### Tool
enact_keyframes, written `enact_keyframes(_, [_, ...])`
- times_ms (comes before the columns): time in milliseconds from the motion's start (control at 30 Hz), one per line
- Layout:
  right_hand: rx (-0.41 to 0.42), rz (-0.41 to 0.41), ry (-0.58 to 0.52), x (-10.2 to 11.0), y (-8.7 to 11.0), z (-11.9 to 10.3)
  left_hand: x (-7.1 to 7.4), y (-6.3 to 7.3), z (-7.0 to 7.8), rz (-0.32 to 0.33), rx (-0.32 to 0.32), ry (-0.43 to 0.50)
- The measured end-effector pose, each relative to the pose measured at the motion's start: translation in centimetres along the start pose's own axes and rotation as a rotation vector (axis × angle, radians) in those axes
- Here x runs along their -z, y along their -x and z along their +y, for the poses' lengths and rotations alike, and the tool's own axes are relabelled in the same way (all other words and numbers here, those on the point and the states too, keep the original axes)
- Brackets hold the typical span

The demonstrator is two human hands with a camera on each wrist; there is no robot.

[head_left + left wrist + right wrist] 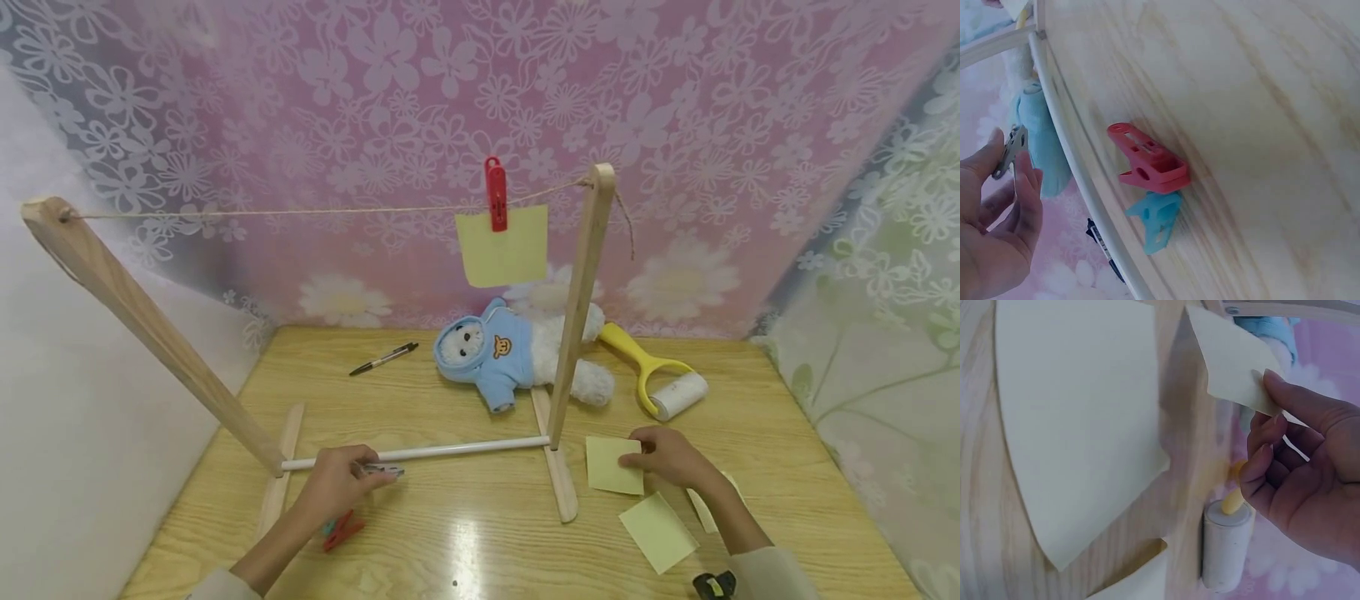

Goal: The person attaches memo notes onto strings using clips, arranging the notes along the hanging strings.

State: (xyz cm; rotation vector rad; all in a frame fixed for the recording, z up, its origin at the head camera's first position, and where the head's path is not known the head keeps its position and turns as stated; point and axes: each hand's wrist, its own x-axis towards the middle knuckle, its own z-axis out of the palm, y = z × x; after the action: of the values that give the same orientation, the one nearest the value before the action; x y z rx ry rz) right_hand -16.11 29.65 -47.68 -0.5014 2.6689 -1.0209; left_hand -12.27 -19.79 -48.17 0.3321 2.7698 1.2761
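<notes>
My left hand pinches a grey clothes peg between thumb and fingers, close to the white rod of the wooden stand. A red peg and a blue peg lie on the table beneath that wrist. At the right, my right hand pinches the edge of a yellow paper note; in the right wrist view it is lifted off the table. Two more notes lie near it, one in front and one partly hidden under the forearm. On the string, a red peg holds a hanging note.
The wooden stand's left post and right post rise from the table, joined by a white rod. Behind it lie a plush toy in a blue hoodie and a pen. A yellow-handled lint roller lies right.
</notes>
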Motion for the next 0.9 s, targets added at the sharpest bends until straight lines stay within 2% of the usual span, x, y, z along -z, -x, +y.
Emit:
enact_keyframes(300, [0.048,0.021,-0.02,1.3,1.4,-1.2,0.4,0.1,0.5,-0.078,0.052,0.108])
enact_keyframes(400, [0.062,0.015,-0.054,1.8,2.0,-1.8,0.6,0.2,0.8,-0.096,0.02,0.077])
enact_keyframes(500, [0.065,-0.001,-0.106,2.2,2.6,-2.6,1.1,0.2,1.3,-0.102,-0.041,0.014])
enact_keyframes(600, [0.051,0.0,-0.166,2.3,3.0,-3.7,1.6,0.0,2.0,-0.069,-0.097,-0.025])
enact_keyframes(700, [0.033,0.015,-0.216,2.0,3.2,-5.3,2.2,-0.2,2.9,-0.012,-0.118,-0.045])
enact_keyframes(800, [0.039,0.042,-0.251,1.5,3.0,-7.0,2.9,-0.5,4.1,0.031,-0.092,-0.039])
enact_keyframes(900, [0.08,0.083,-0.277,0.8,2.6,-8.5,3.6,-0.8,5.3,0.09,-0.058,-0.019])
